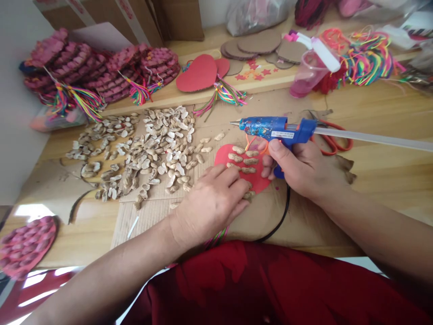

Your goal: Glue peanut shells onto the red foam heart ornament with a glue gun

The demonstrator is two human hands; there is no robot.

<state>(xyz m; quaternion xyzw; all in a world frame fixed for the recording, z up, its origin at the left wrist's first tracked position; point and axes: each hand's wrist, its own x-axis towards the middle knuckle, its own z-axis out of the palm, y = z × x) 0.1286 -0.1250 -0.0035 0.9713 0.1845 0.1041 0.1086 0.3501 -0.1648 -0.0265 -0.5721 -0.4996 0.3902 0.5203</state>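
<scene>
A red heart-shaped card lies on cardboard, with several peanut shells in rows on it. My left hand bends over the heart's lower left part, fingers curled, the fingertips against a peanut shell near its lower edge. My fingers hide part of the card. In my right hand is a blue hot glue gun, held above the heart's right side with its nozzle pointing left. A clear glue stick sticks out of its back, and a black cord runs down from the handle.
Loose peanut shells are heaped on the left. Red-handled scissors lie right of the glue gun. Behind are finished red hearts, cardboard discs, a plastic cup, colourful tassels and stacked pink shell-covered pieces.
</scene>
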